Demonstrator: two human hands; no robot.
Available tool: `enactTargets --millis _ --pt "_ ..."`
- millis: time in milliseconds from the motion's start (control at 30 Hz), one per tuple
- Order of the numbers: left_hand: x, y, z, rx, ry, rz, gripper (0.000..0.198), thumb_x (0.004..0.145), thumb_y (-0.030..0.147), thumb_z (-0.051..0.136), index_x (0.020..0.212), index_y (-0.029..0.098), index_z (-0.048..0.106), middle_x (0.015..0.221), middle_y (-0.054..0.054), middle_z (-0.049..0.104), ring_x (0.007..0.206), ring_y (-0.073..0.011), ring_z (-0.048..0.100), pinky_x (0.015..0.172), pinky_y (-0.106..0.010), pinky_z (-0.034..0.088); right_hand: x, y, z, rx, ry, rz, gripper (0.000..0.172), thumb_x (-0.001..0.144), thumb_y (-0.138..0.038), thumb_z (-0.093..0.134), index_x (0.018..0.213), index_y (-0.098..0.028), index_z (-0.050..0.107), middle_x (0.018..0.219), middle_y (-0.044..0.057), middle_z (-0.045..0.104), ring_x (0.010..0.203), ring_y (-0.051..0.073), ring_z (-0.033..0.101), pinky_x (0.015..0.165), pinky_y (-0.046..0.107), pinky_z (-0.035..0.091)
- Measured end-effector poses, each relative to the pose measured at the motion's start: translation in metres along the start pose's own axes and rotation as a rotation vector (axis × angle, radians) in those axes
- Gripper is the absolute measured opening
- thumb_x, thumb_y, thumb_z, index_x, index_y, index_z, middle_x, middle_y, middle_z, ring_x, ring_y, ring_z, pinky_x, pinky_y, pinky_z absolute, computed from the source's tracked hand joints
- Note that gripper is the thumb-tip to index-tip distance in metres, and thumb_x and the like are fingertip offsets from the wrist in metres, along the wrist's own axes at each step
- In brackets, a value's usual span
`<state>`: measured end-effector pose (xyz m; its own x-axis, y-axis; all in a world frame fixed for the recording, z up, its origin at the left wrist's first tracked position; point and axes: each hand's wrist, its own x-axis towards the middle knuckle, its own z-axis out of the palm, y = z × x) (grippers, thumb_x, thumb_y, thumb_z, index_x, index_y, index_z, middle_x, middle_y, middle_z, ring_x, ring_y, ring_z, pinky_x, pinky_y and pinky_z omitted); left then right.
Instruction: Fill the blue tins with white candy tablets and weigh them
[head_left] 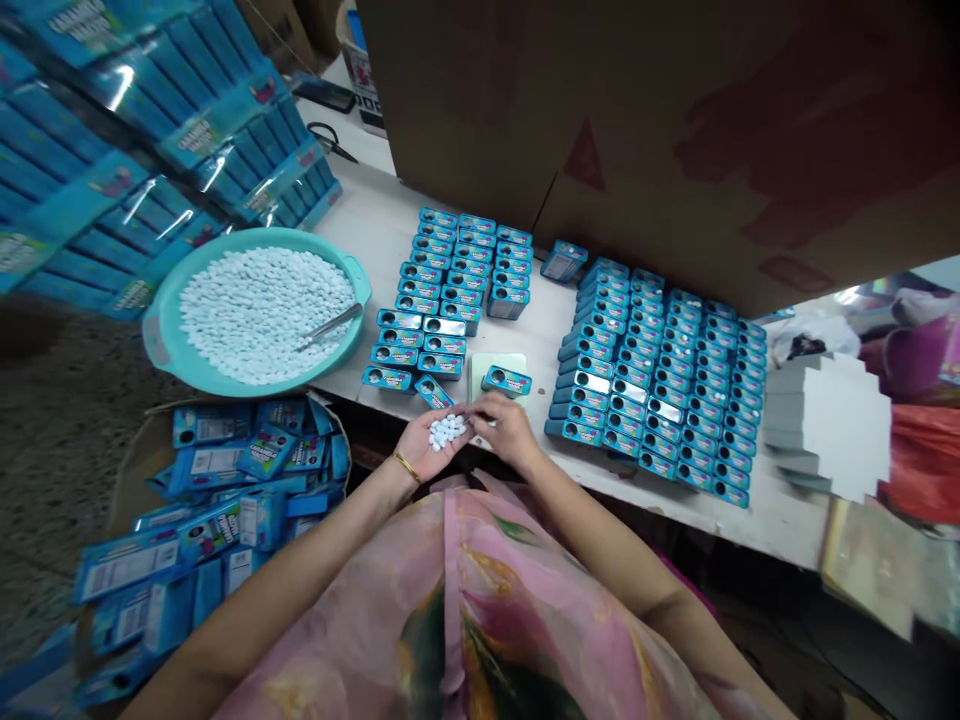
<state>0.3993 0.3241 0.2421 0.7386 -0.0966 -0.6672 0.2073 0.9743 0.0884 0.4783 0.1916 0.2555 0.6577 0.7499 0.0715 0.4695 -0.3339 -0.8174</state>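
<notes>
My left hand [424,450] lies palm up and cupped, holding a small heap of white candies [448,431]. Against the edge of that palm, my right hand [504,430] has its thumb and fingers pinched together; what is between them is too small to make out. Just beyond the hands, a small blue candy box [506,381] rests on a pale square plate [487,363], like a small scale. Another blue box [433,392] lies tilted to its left, close to my left fingertips. To the left, a turquoise basin [156,335] holds many of the same candies, with a metal scoop [330,326] lying in them.
Rows of blue boxes stand on the white table [375,215], in a left block [442,345] and a larger right block [660,380]. A big carton [525,130] rises behind. Below left, an open carton [135,470] is full of blue boxes. Scissors [330,142] lie at the back.
</notes>
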Motion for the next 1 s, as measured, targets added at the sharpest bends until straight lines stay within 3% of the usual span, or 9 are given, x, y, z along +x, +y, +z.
enactTargets --millis 133,267,367,500,600,800,1000 --pt "0.009 0.006 0.013 0.021 -0.033 -0.001 0.024 0.077 0.012 0.044 0.091 0.002 0.060 0.099 -0.020 0.063 0.099 -0.0270 0.057 0.086 -0.041 0.046 0.021 0.017 -0.028 -0.013 0.167 0.036 0.019 0.077 -0.014 0.049 0.087 -0.018 0.064 0.086 0.004 0.060 0.081 0.013 0.056 0.073 0.025 0.046" --pt "0.005 0.005 0.011 0.012 0.015 -0.005 0.025 0.076 0.012 0.045 0.093 0.003 0.060 0.102 -0.020 0.062 0.103 -0.0271 0.055 0.087 -0.040 0.045 0.022 0.026 -0.041 -0.161 0.155 0.036 0.025 0.080 -0.016 0.046 0.101 -0.020 0.061 0.097 0.006 0.061 0.090 0.015 0.056 0.081 0.028 0.045" --pt "-0.001 0.000 0.001 0.009 0.024 -0.033 0.025 0.077 0.012 0.044 0.094 0.004 0.060 0.097 -0.019 0.064 0.098 -0.0262 0.058 0.083 -0.039 0.047 0.005 0.016 -0.029 -0.253 0.084 -0.012 0.028 0.084 -0.018 0.043 0.107 -0.021 0.058 0.104 0.007 0.059 0.097 0.016 0.054 0.085 0.029 0.043" --pt "-0.009 -0.007 -0.012 0.004 0.027 -0.090 0.027 0.080 0.013 0.040 0.098 0.006 0.059 0.084 -0.013 0.067 0.079 -0.0199 0.064 0.073 -0.033 0.052 -0.021 -0.010 0.009 -0.388 -0.220 -0.175 0.027 0.085 -0.022 0.043 0.109 -0.021 0.056 0.106 0.007 0.058 0.093 0.019 0.052 0.080 0.031 0.045" --pt "-0.015 -0.009 -0.020 -0.005 0.090 -0.132 0.027 0.081 0.013 0.039 0.099 0.006 0.058 0.078 -0.011 0.067 0.071 -0.0175 0.065 0.069 -0.029 0.053 -0.028 -0.021 0.031 -0.451 -0.345 -0.179 0.027 0.085 -0.020 0.043 0.110 -0.017 0.053 0.105 0.008 0.056 0.091 0.020 0.051 0.074 0.030 0.046" --pt "-0.027 -0.007 -0.028 -0.024 0.199 -0.158 0.019 0.081 0.011 0.039 0.083 0.008 0.058 0.065 -0.007 0.064 0.061 -0.0152 0.064 0.063 -0.028 0.053 -0.029 -0.021 0.040 -0.426 -0.372 -0.178 0.016 0.084 -0.017 0.044 0.095 -0.016 0.056 0.099 0.008 0.056 0.090 0.019 0.051 0.071 0.027 0.046" --pt "-0.030 -0.007 -0.032 -0.033 0.184 -0.151 0.018 0.080 0.009 0.039 0.079 0.008 0.057 0.063 -0.007 0.063 0.057 -0.0147 0.062 0.061 -0.029 0.054 -0.033 -0.019 0.045 -0.327 -0.363 -0.218 0.017 0.082 -0.019 0.048 0.095 -0.018 0.058 0.101 0.006 0.057 0.093 0.016 0.050 0.080 0.025 0.044"
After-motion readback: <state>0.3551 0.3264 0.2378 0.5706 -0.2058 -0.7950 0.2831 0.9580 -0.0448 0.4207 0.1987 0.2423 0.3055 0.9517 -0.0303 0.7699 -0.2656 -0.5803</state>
